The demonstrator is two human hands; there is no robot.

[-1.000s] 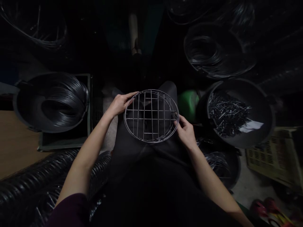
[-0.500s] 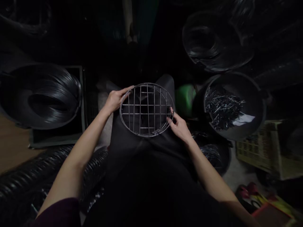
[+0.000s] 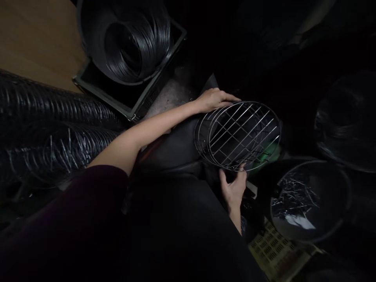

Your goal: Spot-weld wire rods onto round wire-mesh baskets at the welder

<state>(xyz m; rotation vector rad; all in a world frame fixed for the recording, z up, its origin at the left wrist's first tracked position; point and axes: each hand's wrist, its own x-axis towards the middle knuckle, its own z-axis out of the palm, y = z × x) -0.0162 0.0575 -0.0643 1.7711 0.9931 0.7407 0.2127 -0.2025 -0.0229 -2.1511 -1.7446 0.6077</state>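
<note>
A round wire grid guard (image 3: 239,135) is held over my dark-trousered lap, tilted, between both hands. My left hand (image 3: 214,100) lies over its upper left rim with the fingers curled around the wire. Below it, my right hand (image 3: 233,186) touches the lower rim from underneath, thumb and fingertips pinched on the wire. The grid has several straight cross wires inside two or more ring hoops.
A black tub of coiled dark wire (image 3: 132,39) sits in a dark crate (image 3: 117,98) at the upper left. Stacked wire rings (image 3: 49,129) lie at the left. A black bowl of small metal pieces (image 3: 305,199) is at the lower right, above a pale perforated crate (image 3: 273,246).
The view has swung and tilted to the right, so everything has rotated. The guard has shifted right across my lap; my right hand has slid from its side rim to its lower rim.
</note>
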